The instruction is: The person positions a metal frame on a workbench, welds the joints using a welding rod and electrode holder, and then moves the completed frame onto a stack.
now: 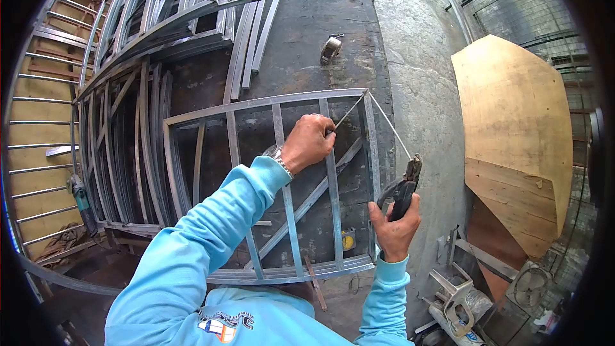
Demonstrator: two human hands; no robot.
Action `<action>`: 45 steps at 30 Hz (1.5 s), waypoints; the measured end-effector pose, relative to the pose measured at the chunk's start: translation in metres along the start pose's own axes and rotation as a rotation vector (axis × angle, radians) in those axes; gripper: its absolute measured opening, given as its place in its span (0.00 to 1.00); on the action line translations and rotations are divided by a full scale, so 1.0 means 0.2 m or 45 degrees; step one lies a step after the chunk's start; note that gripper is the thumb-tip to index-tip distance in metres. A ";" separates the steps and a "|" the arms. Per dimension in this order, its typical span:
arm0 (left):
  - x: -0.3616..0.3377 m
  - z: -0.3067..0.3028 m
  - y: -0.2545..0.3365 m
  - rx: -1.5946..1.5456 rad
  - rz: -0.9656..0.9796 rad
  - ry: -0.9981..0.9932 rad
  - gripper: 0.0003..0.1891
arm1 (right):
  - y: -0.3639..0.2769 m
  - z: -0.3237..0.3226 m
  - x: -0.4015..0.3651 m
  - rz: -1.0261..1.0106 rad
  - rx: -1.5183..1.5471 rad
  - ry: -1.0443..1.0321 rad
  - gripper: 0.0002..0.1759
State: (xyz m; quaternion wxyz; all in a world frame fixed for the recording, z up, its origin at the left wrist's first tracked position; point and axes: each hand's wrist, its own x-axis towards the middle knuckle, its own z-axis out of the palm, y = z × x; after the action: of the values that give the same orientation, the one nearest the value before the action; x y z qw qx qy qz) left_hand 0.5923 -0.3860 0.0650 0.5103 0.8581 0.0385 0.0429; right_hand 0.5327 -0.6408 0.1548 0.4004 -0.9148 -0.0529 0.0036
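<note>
My right hand (396,223) is wrapped round the black handle of a welding electrode holder (405,193). A thin rod (389,125) runs from its jaws up to the far right corner of a metal frame (269,99). My left hand (310,142) is closed in a pinch over the frame's upright bars, on a second thin rod (348,113) whose tip meets the same corner. The frame has several bars and a diagonal brace (307,205), and lies flat on the dark work surface (307,25).
More metal frames (138,147) are stacked at the left, with loose bars (256,38) beside them. A roll-like metal object (331,49) lies beyond the frame. A yellow tape measure (348,239) sits near its front edge. Plywood (512,122) stands right; a green power tool (81,195) is left.
</note>
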 end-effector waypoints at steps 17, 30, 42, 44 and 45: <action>0.00 0.01 0.07 -0.037 -0.117 -0.079 0.09 | 0.08 0.05 -0.03 -0.019 0.231 0.060 0.31; 0.00 0.05 0.04 -0.158 -0.134 -0.003 0.07 | 0.03 0.03 -0.04 0.143 0.144 0.049 0.29; -0.01 0.05 0.02 -0.183 -0.172 -0.035 0.07 | 0.02 0.06 -0.05 0.158 0.254 0.093 0.29; -0.01 0.04 0.03 -0.193 -0.238 -0.052 0.08 | 0.03 0.06 -0.05 0.153 0.361 0.165 0.29; 0.00 0.04 0.03 -0.198 -0.271 -0.055 0.09 | 0.05 0.04 -0.06 0.145 0.410 0.203 0.29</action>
State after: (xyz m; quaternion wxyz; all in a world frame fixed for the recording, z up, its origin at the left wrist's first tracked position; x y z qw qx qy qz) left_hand 0.5930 -0.3961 0.0661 0.5777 0.8077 0.1148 -0.0270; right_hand 0.5205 -0.6424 0.1417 0.5437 -0.8378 0.0320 -0.0377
